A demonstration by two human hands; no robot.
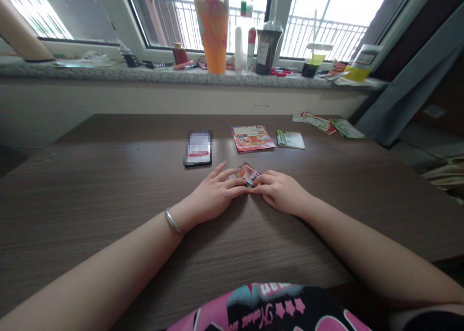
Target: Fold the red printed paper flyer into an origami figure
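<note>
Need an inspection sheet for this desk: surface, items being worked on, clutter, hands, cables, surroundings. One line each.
Surface: brown wood-grain table, light glare on it.
Items being worked on: colorful printed paper, flat between the hands, partly covered.
Clutter: phone-like device, face pixelated; red printed papers; green-and-white papers; more slips at the far right.
Hands: left hand spread, fingers on the paper; right hand curled, fingertips at its right side. Pinching or only pressing: can't tell.
Cables: nothing seen.
Surroundings: crowded windowsill with orange drink and dark cup; gray curtain at right.
</note>
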